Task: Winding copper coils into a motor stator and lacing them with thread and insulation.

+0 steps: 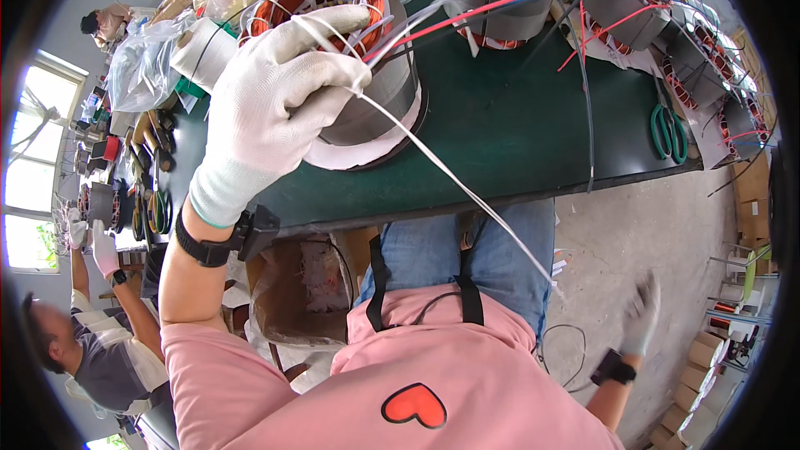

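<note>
My left hand [279, 87], in a white knitted glove, is closed in a pinch on a white cord [454, 179] at the front of a motor stator [387, 92]. Orange-red copper windings [275, 8] ring the stator's top, tied with white lacing, and a white paper strip [358, 150] lines its lower rim. From my left fingertips the cord slants down to the right, past the bench edge, where it fades near my jeans. Out to the right, over the floor, my gloved right hand [640, 317] is smeared by motion; whether its fingers hold the cord does not show.
More wound stators [500, 0] stand along the back and right of the green bench [500, 133], trailing red, grey and black leads. Green-handled scissors [668, 129] lie at the right edge. A white thread spool [204, 54] sits left. Another person [108, 350] works at far left.
</note>
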{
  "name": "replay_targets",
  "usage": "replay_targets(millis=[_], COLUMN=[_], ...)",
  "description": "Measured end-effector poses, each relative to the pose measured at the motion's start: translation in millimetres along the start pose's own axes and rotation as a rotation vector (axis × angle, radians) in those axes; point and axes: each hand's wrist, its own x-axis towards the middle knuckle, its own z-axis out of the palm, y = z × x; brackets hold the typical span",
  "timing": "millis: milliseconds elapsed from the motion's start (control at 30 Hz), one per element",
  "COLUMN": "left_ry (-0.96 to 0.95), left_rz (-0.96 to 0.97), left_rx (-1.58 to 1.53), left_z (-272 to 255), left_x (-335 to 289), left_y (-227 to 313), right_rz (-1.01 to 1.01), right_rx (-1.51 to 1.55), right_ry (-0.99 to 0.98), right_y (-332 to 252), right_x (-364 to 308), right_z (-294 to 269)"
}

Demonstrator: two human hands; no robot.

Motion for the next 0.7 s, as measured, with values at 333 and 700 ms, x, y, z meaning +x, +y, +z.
replay_targets(millis=[333,700], left_ry=[0.083,0.189], left_rz=[-0.021,0.054], left_rx=[-0.056,-0.022], left_z=[12,15], left_x=[-11,-7], left_y=[-17,-22], right_rz=[0.034,-0.507], right_rx=[0.311,-1.475], right_ry=[-1.216,-0.029], right_y=[-78,13], right_x=[-147,-23], right_z=[299,-81])
